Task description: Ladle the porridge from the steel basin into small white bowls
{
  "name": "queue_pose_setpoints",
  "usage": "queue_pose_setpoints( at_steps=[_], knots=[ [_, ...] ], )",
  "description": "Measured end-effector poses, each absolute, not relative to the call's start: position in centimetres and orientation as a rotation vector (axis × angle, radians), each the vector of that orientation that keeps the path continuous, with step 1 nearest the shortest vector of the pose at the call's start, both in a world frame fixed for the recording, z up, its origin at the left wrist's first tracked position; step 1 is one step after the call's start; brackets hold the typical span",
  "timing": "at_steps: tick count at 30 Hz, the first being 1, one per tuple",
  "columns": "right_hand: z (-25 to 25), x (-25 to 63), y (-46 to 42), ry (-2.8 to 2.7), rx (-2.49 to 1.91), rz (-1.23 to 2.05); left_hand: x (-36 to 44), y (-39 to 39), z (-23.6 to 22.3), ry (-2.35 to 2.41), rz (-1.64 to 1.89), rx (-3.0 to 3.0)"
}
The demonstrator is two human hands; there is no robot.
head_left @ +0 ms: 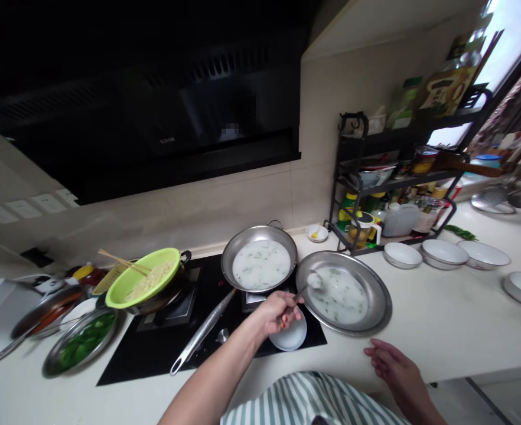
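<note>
My left hand (282,314) is closed around the handle of a metal spoon (315,280), whose bowl is over the left side of a wide steel basin (378,316). In the basin is a milky white liquid (338,295) with green bits. Under my left hand stands a small white dish (289,339). My right hand (393,363) is empty, its fingers loosely extended near the basin's front rim. Behind my left hand, a steel frying pan (227,260) on the stove holds similar white liquid with green flecks; its long handle points toward me.
At left, a lime-green colander (119,289) with pale noodles and chopsticks sits on a pot. Beside it is a plate of green leaves (87,339). White bowls (402,255) line the right counter before a black seasoning rack (338,177). A range hood (176,118) overhangs the stove.
</note>
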State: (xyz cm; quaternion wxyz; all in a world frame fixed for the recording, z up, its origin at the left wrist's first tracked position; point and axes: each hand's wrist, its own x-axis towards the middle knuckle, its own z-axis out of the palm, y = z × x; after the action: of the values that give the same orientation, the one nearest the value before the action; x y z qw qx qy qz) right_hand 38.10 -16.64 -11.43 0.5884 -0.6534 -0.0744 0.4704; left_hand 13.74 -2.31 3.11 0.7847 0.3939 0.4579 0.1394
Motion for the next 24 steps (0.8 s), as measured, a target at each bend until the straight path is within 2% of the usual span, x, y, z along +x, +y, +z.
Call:
queue_pose_setpoints(
  at_steps=[5,10,12,18,24],
  knots=[
    [-11.2,37.7,-17.1,-0.179,-1.523,1.091,16.0,-3.3,-1.1,1.210,0.157,1.485],
    [-10.4,37.5,-17.6,-0.185,-1.526,1.082,15.4,-3.9,-3.0,1.257,0.159,2.150],
    [-10.3,37.6,-17.6,-0.180,-1.534,1.078,15.2,-3.9,-3.1,1.201,0.164,2.086],
    [-10.4,37.8,-17.3,-0.186,-1.526,1.084,14.3,-3.4,-0.2,0.961,0.387,1.248],
    [-10.3,37.7,-17.1,-0.196,-1.543,1.097,10.6,-1.3,3.7,0.884,0.685,1.000]
  ],
)
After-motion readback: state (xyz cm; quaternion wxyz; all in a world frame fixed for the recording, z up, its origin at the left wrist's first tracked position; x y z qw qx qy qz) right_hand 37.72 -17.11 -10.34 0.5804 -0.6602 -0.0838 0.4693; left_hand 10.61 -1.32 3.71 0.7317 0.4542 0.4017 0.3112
